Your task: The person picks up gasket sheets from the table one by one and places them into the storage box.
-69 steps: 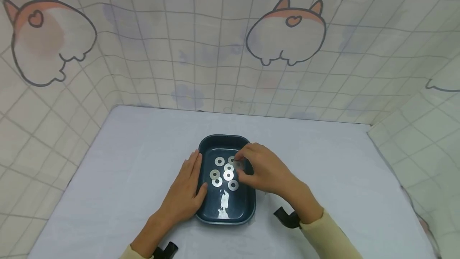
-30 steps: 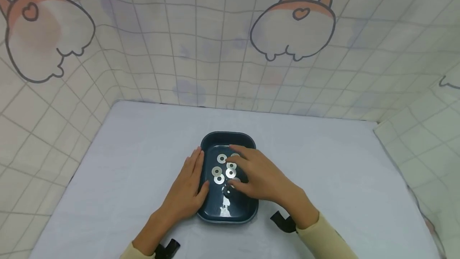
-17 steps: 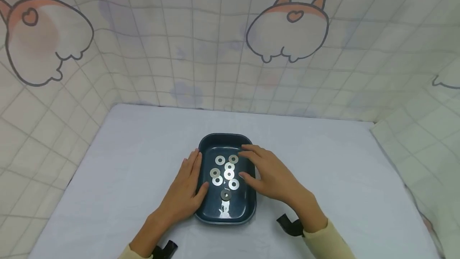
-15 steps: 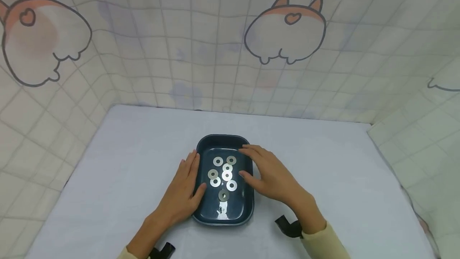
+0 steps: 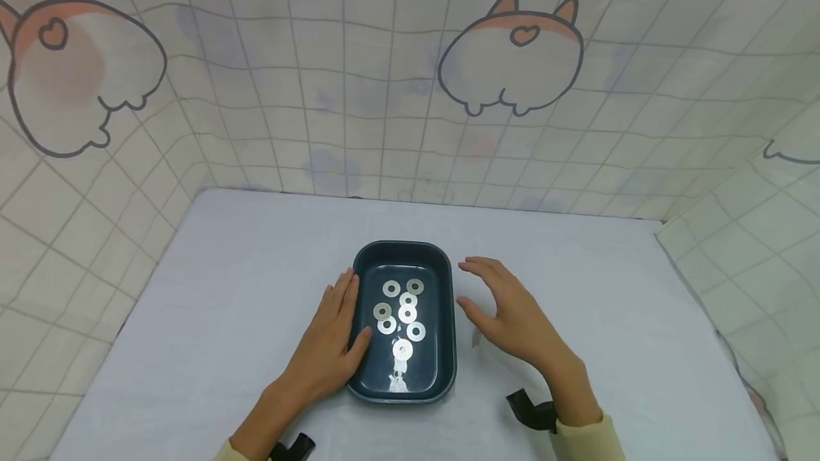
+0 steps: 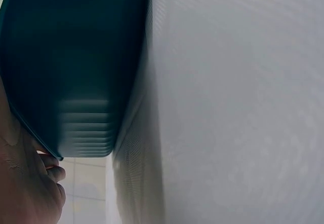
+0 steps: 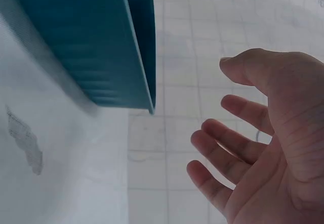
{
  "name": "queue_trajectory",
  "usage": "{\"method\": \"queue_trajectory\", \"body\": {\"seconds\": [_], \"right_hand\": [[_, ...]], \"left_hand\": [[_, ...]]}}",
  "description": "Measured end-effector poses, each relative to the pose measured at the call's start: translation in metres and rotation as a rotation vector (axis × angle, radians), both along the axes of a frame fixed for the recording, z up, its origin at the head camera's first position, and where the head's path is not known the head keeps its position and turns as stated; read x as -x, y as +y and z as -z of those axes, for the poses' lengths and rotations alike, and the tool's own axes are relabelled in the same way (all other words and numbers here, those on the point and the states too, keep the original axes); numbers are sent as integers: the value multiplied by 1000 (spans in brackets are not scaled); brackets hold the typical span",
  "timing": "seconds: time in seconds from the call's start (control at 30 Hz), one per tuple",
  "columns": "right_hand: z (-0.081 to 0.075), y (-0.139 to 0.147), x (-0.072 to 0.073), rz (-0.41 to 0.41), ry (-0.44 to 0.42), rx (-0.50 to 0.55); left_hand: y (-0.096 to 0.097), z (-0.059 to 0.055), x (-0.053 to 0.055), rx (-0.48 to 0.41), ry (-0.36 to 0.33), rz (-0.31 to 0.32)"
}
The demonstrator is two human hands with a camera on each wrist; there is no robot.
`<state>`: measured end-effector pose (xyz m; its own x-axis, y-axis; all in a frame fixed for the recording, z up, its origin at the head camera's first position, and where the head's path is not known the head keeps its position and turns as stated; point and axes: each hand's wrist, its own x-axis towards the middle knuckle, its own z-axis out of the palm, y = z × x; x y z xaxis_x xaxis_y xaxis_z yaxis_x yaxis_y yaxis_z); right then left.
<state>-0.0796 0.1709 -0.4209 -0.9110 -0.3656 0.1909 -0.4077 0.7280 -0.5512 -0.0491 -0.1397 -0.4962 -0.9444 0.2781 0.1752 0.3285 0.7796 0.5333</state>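
A dark blue-green rectangular tray (image 5: 442,368) lies on the white table, with several flat metal washers inside. Some washers overlap in the tray's middle; a bright washer (image 5: 402,349) lies closest to the near end. My left hand (image 5: 327,340) rests along the tray's left rim, fingers straight and thumb over the edge. In the left wrist view, the hand (image 6: 30,178) touches the rim from outside. To the right of the tray, apart from it, hovers my right hand (image 5: 519,319). Its fingers are loosely spread and hold nothing, as the right wrist view of the hand (image 7: 268,143) confirms.
White cloth covers the table (image 5: 256,247). A grid-patterned curtain (image 5: 371,91) with cartoon animal figures encloses the back and both sides. Black straps (image 5: 532,411) sit at both wrists. A dark cable (image 5: 737,361) runs along the right table edge.
My right hand set one washer down at the near end of the tray, let go, and moved out to the right. My left hand has stayed on the tray's left rim.
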Motion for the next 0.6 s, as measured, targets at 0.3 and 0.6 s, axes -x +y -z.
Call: {"method": "queue_trajectory", "body": {"seconds": [0.3, 0.6], "right_hand": [[14, 14, -5, 30, -7, 42], [20, 23, -9, 69, 12, 38]], "left_hand": [[0, -3, 0, -8, -24, 3], [-6, -5, -2, -39, -89, 0]]}}
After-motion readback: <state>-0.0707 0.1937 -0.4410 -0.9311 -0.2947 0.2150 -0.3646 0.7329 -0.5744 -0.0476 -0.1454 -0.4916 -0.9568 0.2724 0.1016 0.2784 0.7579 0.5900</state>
